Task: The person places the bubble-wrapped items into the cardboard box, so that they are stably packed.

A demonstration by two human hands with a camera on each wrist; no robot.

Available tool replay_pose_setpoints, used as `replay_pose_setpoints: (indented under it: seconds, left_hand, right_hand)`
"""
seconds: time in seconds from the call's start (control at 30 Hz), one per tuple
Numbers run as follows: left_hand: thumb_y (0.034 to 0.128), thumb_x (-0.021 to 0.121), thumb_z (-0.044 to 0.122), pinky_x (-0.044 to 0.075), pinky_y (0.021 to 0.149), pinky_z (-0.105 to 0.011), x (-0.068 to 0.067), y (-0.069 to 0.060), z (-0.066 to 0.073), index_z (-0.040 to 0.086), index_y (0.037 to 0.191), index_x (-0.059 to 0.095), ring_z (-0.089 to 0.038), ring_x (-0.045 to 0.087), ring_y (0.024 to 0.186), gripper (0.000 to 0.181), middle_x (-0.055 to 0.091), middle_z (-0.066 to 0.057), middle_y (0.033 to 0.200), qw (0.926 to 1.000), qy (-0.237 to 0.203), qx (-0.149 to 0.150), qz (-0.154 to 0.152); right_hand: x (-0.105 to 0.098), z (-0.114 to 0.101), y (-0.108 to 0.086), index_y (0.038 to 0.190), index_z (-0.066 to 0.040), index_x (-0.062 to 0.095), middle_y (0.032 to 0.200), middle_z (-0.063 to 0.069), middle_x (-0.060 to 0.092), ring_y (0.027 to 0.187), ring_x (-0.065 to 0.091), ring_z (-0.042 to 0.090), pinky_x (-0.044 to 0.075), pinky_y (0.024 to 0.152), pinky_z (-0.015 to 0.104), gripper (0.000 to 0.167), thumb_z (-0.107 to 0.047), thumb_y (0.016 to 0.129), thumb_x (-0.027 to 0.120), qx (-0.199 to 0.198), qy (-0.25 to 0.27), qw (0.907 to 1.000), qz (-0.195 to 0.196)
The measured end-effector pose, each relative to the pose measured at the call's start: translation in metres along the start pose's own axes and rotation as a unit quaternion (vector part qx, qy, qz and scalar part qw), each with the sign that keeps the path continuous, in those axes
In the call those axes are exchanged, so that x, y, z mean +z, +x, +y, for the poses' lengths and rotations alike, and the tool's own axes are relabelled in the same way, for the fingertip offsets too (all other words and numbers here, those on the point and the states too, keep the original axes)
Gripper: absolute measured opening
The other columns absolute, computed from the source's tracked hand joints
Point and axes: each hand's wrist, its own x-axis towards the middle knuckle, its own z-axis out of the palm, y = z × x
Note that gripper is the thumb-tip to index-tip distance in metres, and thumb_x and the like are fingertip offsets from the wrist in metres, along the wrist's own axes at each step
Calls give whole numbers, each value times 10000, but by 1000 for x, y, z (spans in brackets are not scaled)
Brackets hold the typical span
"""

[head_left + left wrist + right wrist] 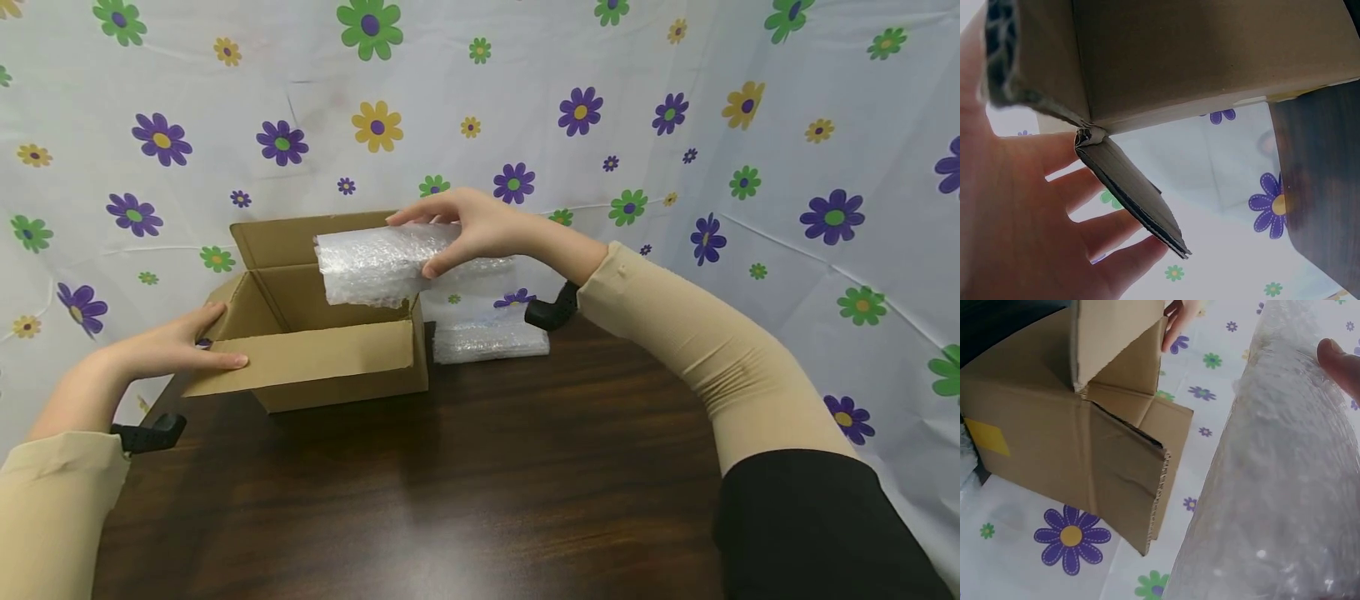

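An opened cardboard box (pixel 341 358) stands on the dark table at left centre, its flaps spread. My left hand (pixel 168 346) grips the box at its left front corner. In the head view the thumb lies over the front flap; in the left wrist view the fingers spread against a side flap (pixel 1141 194). Above the box's right side, my right hand (pixel 480 225) holds a bubble-wrapped bundle (pixel 367 267) from above, thumb on the near side. That bundle (pixel 1279 475) fills the right of the right wrist view. What it wraps cannot be made out.
Another piece of bubble wrap (pixel 491 342) lies on the table (pixel 480 467) right of the box. A white cloth with flower prints (pixel 465 100) hangs behind and at the right. Yellow tape (pixel 988 436) marks one side of the box.
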Motion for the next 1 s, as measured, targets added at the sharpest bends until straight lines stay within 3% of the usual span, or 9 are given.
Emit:
replay_pose_setpoints:
  seconds: [0.17, 0.4, 0.8, 1.0]
  left_hand:
    - [885, 666, 299, 176, 949, -782, 0, -1, 0, -101, 1497, -38, -614, 47, 1347, 1015, 30, -427, 1493, 10000, 25, -19, -34]
    - [883, 669, 295, 172, 952, -781, -1, -2, 0, -118, 1488, -43, -616, 31, 1346, 1021, 16, -436, 1487, 10000, 37, -19, -40]
    - [891, 667, 285, 147, 973, -772, -1, 1, -1, -95, 1497, -54, -599, -22, 1358, 1015, -19, -421, 1498, 10000, 32, 33, -4]
    - [896, 660, 305, 138, 979, -768, -1, 0, 1, -102, 1491, -64, -596, -46, 1358, 1023, -40, -423, 1494, 9999, 55, -91, -36]
  right_hand:
    - [1, -3, 23, 1373, -251, 568, 1401, -112, 511, 1257, 463, 120, 376, 1024, 322, 703, -398, 738, 831, 95, -6, 9999, 53]
    - [4, -15, 55, 1389, -285, 545, 1423, -150, 470, 1258, 445, 87, 378, 998, 286, 738, -415, 726, 842, 320, -117, 9993, -168]
    - [23, -16, 96, 1392, -257, 544, 1392, -109, 508, 1243, 434, 92, 374, 966, 250, 726, -393, 738, 829, 439, -427, 9977, -295]
    - [37, -12, 110, 1392, -271, 536, 1412, -90, 493, 1276, 423, 88, 360, 1010, 233, 730, -394, 738, 837, 756, -300, 9960, -375]
